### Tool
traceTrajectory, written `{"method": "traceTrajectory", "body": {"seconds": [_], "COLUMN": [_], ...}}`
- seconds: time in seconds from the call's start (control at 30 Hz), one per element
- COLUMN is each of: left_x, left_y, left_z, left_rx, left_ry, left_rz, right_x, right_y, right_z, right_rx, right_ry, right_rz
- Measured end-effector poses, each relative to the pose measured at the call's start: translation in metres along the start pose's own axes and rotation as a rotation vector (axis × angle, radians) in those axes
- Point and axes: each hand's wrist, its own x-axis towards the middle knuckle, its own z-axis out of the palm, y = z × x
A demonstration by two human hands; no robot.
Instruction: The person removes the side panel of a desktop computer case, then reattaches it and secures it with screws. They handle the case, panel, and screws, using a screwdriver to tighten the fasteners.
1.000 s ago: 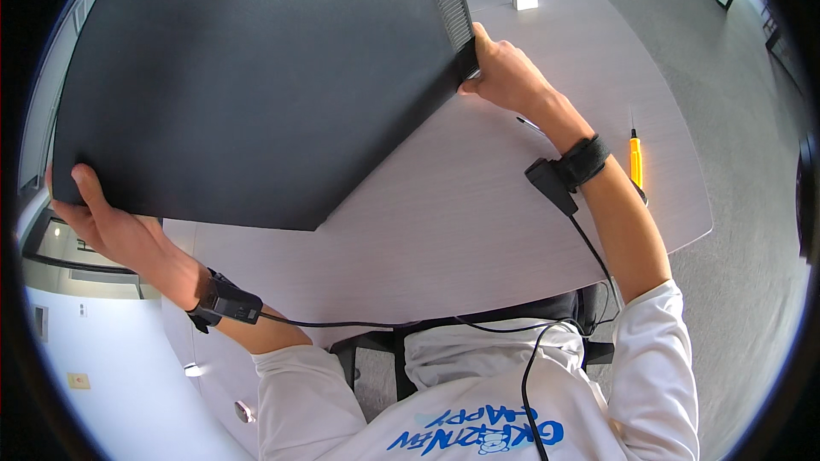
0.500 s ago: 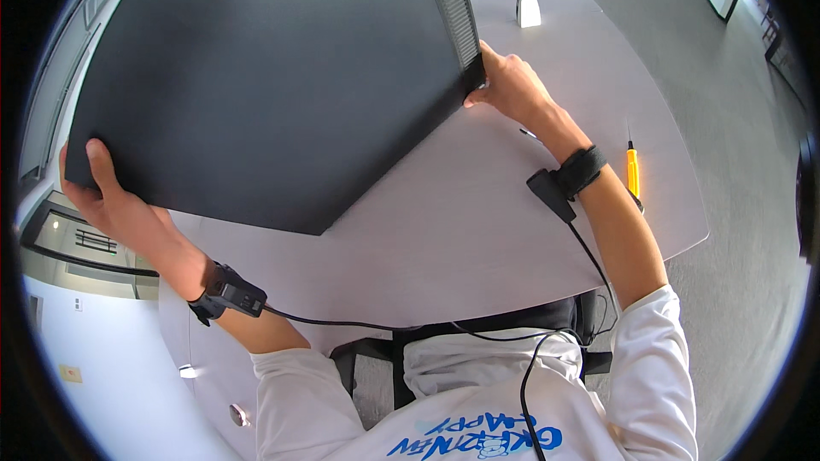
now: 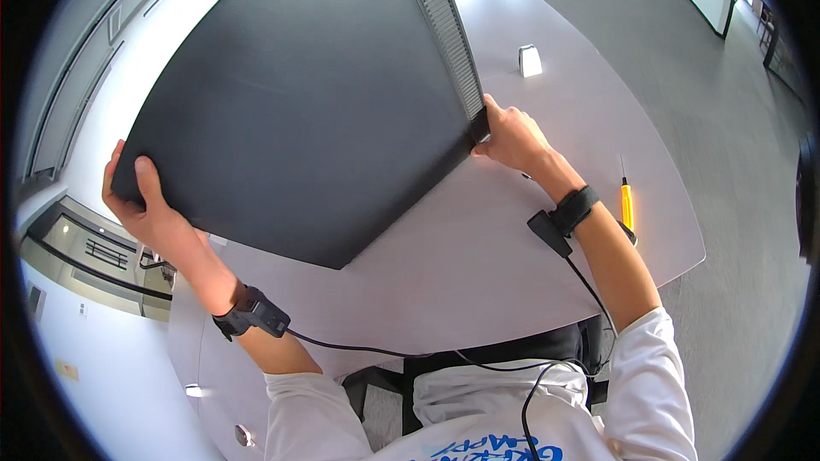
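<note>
A large flat black panel, like the back of a monitor with a ribbed grey edge along its right side, is held tilted above the grey table. My left hand grips its lower left corner, fingers wrapped over the edge. My right hand grips its right corner at the ribbed edge. Both wrists wear black bands with cables running back to my body.
A yellow-handled screwdriver lies on the table near its right edge. A small white block sits at the far side of the table. Grey carpet floor lies to the right, a white wall and cabinet to the left.
The panel has been lifted and swung away from me; its left corner rose with my left hand, and my right hand moved up slightly with the right corner.
</note>
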Motion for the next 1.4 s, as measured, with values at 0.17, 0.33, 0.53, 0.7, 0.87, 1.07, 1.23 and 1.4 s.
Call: {"method": "traceTrajectory", "body": {"seconds": [0.17,0.33,0.53,0.7,0.87,1.07,1.23,1.4], "left_x": [0.003,0.003,0.002,-0.001,-0.009,-0.041,-0.050,-0.053], "left_y": [-0.002,-0.004,0.001,0.010,0.032,0.072,0.092,0.105], "left_z": [-0.001,-0.002,-0.001,0.000,0.008,0.030,0.039,0.042], "left_rx": [-0.010,-0.069,-0.134,-0.124,-0.051,-0.038,0.129,0.156], "left_ry": [-0.009,-0.013,-0.022,-0.012,0.002,0.041,0.076,0.077], "left_rz": [0.069,0.039,0.032,0.030,0.043,0.126,0.309,0.437], "right_x": [-0.001,0.002,0.007,0.011,0.017,0.016,0.005,-0.067], "right_y": [-0.001,0.004,0.013,0.012,0.011,0.015,-0.040,-0.124], "right_z": [-0.001,0.001,0.007,0.004,0.010,0.030,0.011,-0.037], "right_rx": [-0.012,0.110,0.129,0.102,0.136,-0.082,0.050,0.493], "right_ry": [-0.006,-0.014,0.031,0.040,0.054,0.362,0.380,0.291], "right_rz": [-0.028,-0.041,-0.075,-0.069,-0.038,-0.065,-0.189,-0.332]}}
